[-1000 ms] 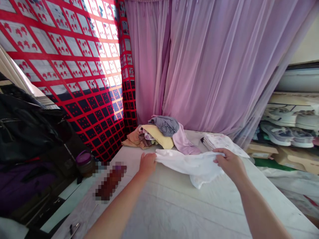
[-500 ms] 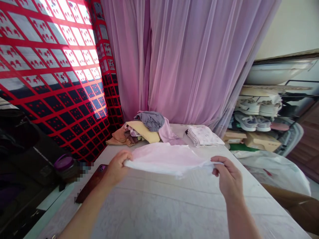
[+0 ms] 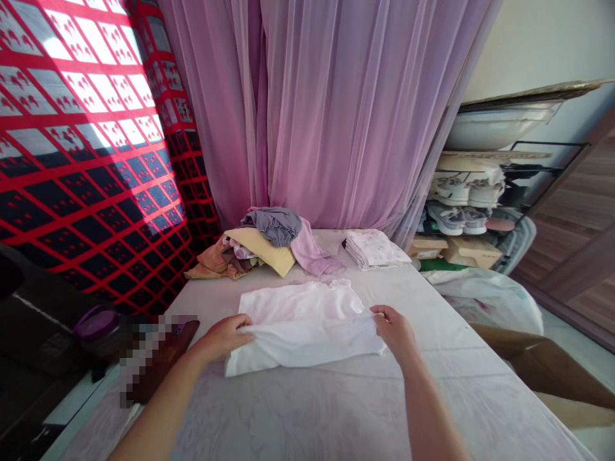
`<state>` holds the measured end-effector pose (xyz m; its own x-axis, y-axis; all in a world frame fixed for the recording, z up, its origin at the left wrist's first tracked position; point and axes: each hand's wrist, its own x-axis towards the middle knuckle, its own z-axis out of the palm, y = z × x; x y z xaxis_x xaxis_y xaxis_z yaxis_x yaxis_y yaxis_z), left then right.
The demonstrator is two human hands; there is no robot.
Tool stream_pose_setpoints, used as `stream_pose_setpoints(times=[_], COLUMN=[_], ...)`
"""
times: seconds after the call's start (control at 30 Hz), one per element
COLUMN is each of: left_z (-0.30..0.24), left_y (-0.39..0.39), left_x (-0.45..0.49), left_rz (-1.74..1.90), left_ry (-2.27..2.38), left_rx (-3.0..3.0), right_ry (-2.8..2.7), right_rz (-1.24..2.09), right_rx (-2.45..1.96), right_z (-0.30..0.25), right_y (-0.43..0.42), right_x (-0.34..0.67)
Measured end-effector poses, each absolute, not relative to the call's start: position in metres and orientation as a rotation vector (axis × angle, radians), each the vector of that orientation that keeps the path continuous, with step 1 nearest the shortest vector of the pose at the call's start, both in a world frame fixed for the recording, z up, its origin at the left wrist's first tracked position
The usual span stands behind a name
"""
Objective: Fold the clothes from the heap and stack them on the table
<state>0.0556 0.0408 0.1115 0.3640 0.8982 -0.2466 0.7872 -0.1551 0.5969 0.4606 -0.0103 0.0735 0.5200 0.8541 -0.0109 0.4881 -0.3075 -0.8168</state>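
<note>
The left hand (image 3: 223, 337) and right hand (image 3: 394, 331) grip the white shirt (image 3: 302, 333), half folded on the bed (image 3: 307, 410); one folded stack (image 3: 372, 248) is finished (the loose clothes pile (image 3: 250, 246) is not).

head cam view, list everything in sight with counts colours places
white garment: 1, white, spread on bed, near edge folded
bed: 1, pale lilac cover, centre foreground
clothes pile: 1, grey, yellow, pink, orange, far bed end
folded stack: 1, white printed, far bed end
phone: 1, dark red, blurred, left bed edge
jar: 1, purple lid, left
curtain: 1, sheer lilac, behind bed
wall cloth: 1, red and black, left
sneakers: several, white and grey, right rack
left hand: 1, on garment's left side
right hand: 1, pinching garment's right edge
</note>
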Motion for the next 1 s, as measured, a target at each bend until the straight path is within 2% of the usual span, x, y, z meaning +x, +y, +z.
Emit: stream_pose_setpoints(times=[0.1,0.2,0.37,0.63,1.0], left_z=[0.099,0.097,0.099,0.090,0.102], left_y=[0.062,0.083,0.118,0.137,0.150], left_x=[0.054,0.056,0.065,0.087,0.077], left_rz=[0.307,0.369,0.256,0.204,0.551], left_ry=[1.508,1.751,2.108,2.051,1.804], left_rx=[1.961,1.946,1.967,1.988,1.987], right_ry=[-1.128,-1.179,-1.381,-1.494,-1.350], right_rz=[0.517,0.427,0.458,0.565,0.424], right_rx=[-2.063,-2.152,-2.284,-2.264,-2.147], right_z=[0.066,0.070,0.081,0.077,0.077], right_y=[-0.004,0.009,0.053,0.107,0.105], right_x=[0.465,0.467,0.465,0.459,0.471])
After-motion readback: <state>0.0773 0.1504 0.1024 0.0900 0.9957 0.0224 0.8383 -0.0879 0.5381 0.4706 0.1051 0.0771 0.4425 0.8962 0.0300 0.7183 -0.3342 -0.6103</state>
